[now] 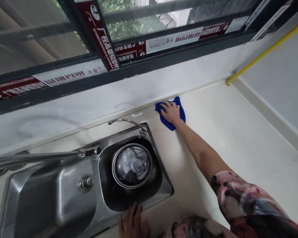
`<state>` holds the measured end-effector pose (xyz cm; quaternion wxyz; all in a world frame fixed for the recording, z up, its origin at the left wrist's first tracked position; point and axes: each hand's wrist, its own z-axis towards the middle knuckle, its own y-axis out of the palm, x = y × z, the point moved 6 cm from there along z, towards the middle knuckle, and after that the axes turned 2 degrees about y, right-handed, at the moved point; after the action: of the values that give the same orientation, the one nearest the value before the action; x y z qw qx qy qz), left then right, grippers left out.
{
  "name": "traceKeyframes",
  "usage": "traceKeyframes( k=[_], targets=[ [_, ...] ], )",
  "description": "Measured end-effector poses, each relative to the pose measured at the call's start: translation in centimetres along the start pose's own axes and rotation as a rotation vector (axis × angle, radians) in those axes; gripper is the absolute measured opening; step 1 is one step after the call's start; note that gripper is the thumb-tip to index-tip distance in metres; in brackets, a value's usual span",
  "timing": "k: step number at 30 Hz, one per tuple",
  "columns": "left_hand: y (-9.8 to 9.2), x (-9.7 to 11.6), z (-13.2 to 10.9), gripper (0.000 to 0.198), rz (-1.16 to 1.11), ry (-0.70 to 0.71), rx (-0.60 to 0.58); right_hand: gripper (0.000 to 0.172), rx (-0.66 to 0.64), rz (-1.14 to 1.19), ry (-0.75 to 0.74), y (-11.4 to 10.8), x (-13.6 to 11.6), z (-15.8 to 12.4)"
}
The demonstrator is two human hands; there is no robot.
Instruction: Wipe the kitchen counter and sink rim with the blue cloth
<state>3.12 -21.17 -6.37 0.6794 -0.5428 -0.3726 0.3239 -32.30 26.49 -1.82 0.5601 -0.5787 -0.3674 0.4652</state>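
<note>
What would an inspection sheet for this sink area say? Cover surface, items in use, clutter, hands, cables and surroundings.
Surface: pale countertop around a two-basin metal sink.
Items in use: blue cloth, under the right hand, near the white wall.
Clutter: round metal strainer in the right basin, holding greyish items I can't identify.
Hands: right hand palm down on the cloth; left hand at the sink's front edge.
Cables: nothing seen.
Surroundings: dark window frame with printed labels, yellow pipe.

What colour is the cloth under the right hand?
The cloth is deep blue, with no pattern visible; it shows best in the head view.
</note>
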Motion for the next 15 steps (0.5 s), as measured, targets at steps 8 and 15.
traceKeyframes(
  k=[8,15],
  targets=[
    [-0.5,0.3,1.6,0.047,-0.031,-0.087,-0.021,0.054,0.063,0.001,0.517,-3.1,17.9,-9.9],
    [0.3,0.3,5.0,0.062,-0.178,0.013,-0.019,0.055,0.06,-0.08,0.73,-4.8,21.4,-27.4]
  ],
)
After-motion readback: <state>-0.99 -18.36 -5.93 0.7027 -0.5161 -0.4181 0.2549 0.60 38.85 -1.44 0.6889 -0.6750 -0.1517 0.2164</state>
